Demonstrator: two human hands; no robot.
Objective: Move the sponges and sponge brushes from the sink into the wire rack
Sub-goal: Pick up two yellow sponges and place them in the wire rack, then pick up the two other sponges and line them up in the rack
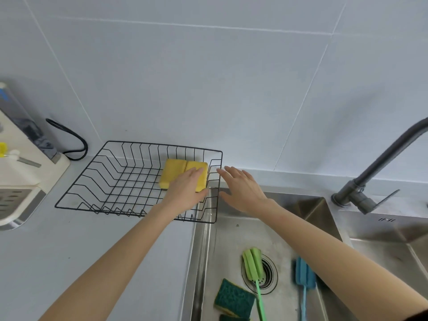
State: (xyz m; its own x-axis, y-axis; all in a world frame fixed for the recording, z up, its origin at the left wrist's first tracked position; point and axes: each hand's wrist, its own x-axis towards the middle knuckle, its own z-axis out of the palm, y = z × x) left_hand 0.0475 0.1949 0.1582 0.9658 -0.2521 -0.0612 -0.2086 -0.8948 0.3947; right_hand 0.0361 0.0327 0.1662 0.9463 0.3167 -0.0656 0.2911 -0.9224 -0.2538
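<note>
A black wire rack (pixel 97 172) stands on the counter left of the steel sink (pixel 201 251). Two yellow sponges (pixel 173 170) lie side by side in the rack's right part. My left hand (pixel 187 188) rests on the right-hand one, fingers over its top and thumb at its near corner. My right hand (pixel 243 188) hovers open beside the rack's right edge, above the sink's back corner. In the sink lie a green sponge brush (pixel 252 262) over the drain, a blue sponge brush (pixel 304 272) to its right, and a dark green scouring sponge (pixel 234 297) with another partly cut off below it.
A dark faucet (pixel 382 158) rises at the right over a second basin (pixel 389 251). A cream appliance (pixel 27 172) with a black cable (pixel 74 140) sits at the left on the counter. A tiled wall stands right behind the rack.
</note>
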